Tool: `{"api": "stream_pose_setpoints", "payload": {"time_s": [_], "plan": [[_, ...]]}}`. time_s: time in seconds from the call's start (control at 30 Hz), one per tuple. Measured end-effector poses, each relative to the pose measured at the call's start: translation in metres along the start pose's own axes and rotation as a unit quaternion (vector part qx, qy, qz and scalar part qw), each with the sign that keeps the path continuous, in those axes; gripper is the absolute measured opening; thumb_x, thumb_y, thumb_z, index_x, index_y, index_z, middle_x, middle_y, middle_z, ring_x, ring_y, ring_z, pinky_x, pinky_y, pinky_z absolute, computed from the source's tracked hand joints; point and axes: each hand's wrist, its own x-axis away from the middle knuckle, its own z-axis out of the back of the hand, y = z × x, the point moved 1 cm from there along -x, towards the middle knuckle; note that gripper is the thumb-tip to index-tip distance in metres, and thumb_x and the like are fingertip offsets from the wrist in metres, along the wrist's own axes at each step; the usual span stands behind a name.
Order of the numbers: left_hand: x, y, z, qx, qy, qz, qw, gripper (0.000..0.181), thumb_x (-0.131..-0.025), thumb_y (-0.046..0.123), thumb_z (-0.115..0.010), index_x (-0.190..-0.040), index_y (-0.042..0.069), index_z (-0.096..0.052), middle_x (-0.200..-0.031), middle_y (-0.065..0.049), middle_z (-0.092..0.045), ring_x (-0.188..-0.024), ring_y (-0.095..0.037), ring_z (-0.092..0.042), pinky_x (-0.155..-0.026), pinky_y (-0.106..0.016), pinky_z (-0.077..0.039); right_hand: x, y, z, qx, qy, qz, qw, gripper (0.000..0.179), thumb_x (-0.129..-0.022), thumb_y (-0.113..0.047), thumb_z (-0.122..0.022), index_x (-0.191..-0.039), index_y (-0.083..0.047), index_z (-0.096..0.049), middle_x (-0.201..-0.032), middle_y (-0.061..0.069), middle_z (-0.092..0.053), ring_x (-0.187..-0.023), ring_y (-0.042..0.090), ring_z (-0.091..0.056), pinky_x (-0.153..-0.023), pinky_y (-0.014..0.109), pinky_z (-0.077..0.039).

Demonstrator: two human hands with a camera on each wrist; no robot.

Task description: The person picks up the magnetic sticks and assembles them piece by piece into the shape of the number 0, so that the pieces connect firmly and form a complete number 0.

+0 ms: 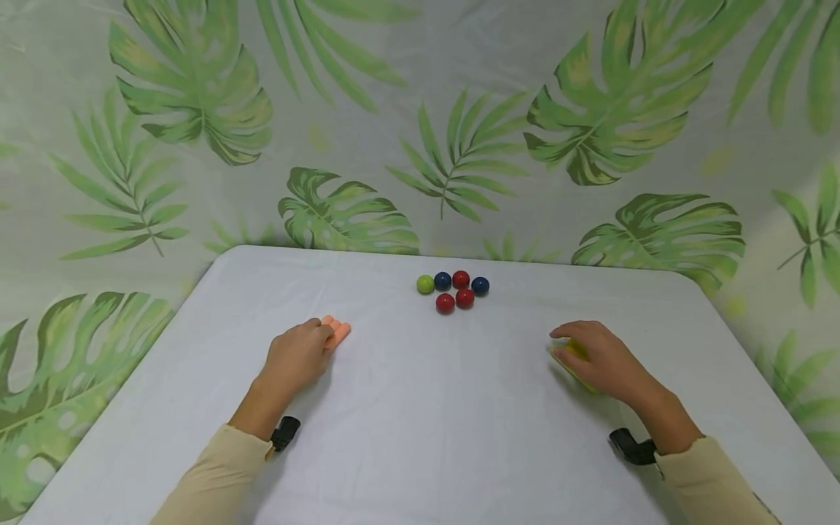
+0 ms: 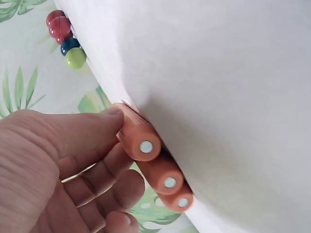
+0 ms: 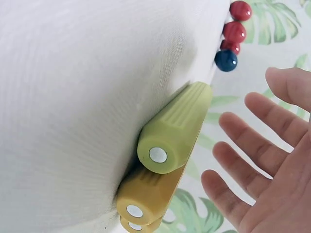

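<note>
Three short orange magnetic sticks (image 1: 339, 332) with metal discs in their ends lie side by side at the left of the table. My left hand (image 1: 298, 357) is at them, and in the left wrist view its thumb and index finger pinch the nearest orange stick (image 2: 141, 138). On the right, my right hand (image 1: 604, 357) hovers over a green magnetic stick (image 3: 177, 126) and yellow sticks (image 3: 146, 191) lying beside it. Its fingers (image 3: 248, 170) are spread and apart from the sticks in the right wrist view. In the head view the hand hides most of them.
Toward the table's back edge sits a cluster of glossy balls: a green ball (image 1: 425, 284), blue balls (image 1: 480, 286) and red balls (image 1: 445, 303). A white cloth covers the table (image 1: 420, 423). Behind it hangs a leaf-patterned curtain (image 1: 354, 138).
</note>
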Motion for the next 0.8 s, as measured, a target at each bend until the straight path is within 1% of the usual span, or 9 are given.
{"api": "stream_pose_setpoints", "payload": {"time_s": [0.1,0.17,0.23,0.3,0.4,0.5,0.57,0.7,0.8], "plan": [[-0.002,0.003,0.001,-0.011,-0.008,0.0,0.9999,0.015,-0.09,0.011,-0.068,-0.077,0.011,-0.06,-0.077,-0.004,-0.059,-0.063,-0.025,-0.058,-0.053,-0.035,-0.043,-0.001,0.0,0.0,0.002,-0.001,-0.002,1.0,0.026,-0.093,-0.013,-0.066,-0.116,-0.001,-0.067,-0.119,0.019,-0.068,-0.119,0.044,-0.055,-0.099,0.059,-0.042],[-0.002,0.006,0.001,-0.023,0.003,-0.01,0.9997,0.012,-0.088,0.012,-0.071,-0.082,0.007,-0.062,-0.077,-0.006,-0.059,-0.064,-0.027,-0.059,-0.053,-0.036,-0.046,-0.002,0.0,0.0,0.001,-0.001,-0.002,1.0,0.026,-0.093,-0.013,-0.067,-0.116,-0.001,-0.067,-0.12,0.02,-0.068,-0.12,0.044,-0.054,-0.099,0.06,-0.042],[-0.002,0.008,0.0,-0.027,0.025,-0.016,0.9992,0.014,-0.091,0.017,-0.071,-0.088,0.004,-0.064,-0.077,-0.008,-0.059,-0.066,-0.029,-0.06,-0.053,-0.039,-0.048,-0.003,0.0,-0.001,0.0,-0.001,0.0,1.0,0.026,-0.093,-0.013,-0.067,-0.116,-0.001,-0.067,-0.121,0.02,-0.067,-0.12,0.044,-0.054,-0.1,0.06,-0.042],[-0.002,0.009,-0.002,-0.029,0.046,-0.02,0.9983,0.019,-0.093,0.02,-0.069,-0.088,0.003,-0.065,-0.076,-0.011,-0.06,-0.068,-0.031,-0.06,-0.053,-0.041,-0.049,-0.004,0.0,-0.002,-0.004,-0.002,0.0,1.0,0.026,-0.093,-0.013,-0.067,-0.117,-0.001,-0.067,-0.121,0.019,-0.067,-0.121,0.044,-0.053,-0.1,0.06,-0.041],[-0.004,0.013,-0.003,-0.034,0.048,-0.025,0.998,0.016,-0.094,0.017,-0.068,-0.086,0.003,-0.064,-0.077,-0.012,-0.061,-0.07,-0.031,-0.059,-0.056,-0.042,-0.05,-0.005,0.001,-0.002,-0.001,-0.004,0.003,1.0,0.026,-0.093,-0.013,-0.067,-0.117,-0.001,-0.067,-0.121,0.019,-0.067,-0.121,0.044,-0.054,-0.1,0.06,-0.042],[-0.008,0.02,-0.004,-0.042,0.016,-0.031,0.9985,0.009,-0.091,0.011,-0.069,-0.088,0.004,-0.064,-0.081,-0.011,-0.061,-0.076,-0.03,-0.058,-0.062,-0.042,-0.05,-0.005,0.001,-0.002,0.006,-0.006,-0.001,1.0,0.026,-0.093,-0.013,-0.067,-0.116,-0.001,-0.067,-0.121,0.02,-0.067,-0.121,0.044,-0.054,-0.1,0.06,-0.042],[-0.013,0.026,-0.005,-0.03,-0.002,-0.035,0.9989,0.006,-0.09,0.01,-0.068,-0.092,0.006,-0.065,-0.083,-0.008,-0.06,-0.08,-0.028,-0.058,-0.066,-0.042,-0.051,-0.004,0.001,-0.001,0.008,-0.007,-0.002,0.9999,0.026,-0.093,-0.013,-0.067,-0.117,-0.001,-0.067,-0.121,0.02,-0.067,-0.121,0.045,-0.054,-0.1,0.06,-0.042],[-0.024,0.045,-0.008,0.025,-0.033,-0.055,0.9976,0.013,-0.088,0.007,-0.069,-0.1,0.01,-0.068,-0.09,-0.004,-0.061,-0.084,-0.021,-0.058,-0.071,-0.037,-0.051,-0.006,0.001,-0.003,0.004,-0.006,0.001,1.0,0.026,-0.093,-0.012,-0.067,-0.117,-0.001,-0.067,-0.121,0.02,-0.067,-0.12,0.045,-0.054,-0.1,0.06,-0.042],[-0.034,0.061,-0.013,0.074,-0.061,-0.07,0.9929,0.021,-0.087,0.006,-0.069,-0.107,0.013,-0.069,-0.093,-0.001,-0.061,-0.083,-0.017,-0.056,-0.072,-0.033,-0.05,-0.008,0.0,-0.005,-0.002,-0.007,0.003,1.0,0.027,-0.093,-0.012,-0.067,-0.117,-0.001,-0.067,-0.122,0.019,-0.067,-0.121,0.044,-0.054,-0.101,0.059,-0.042]]}}
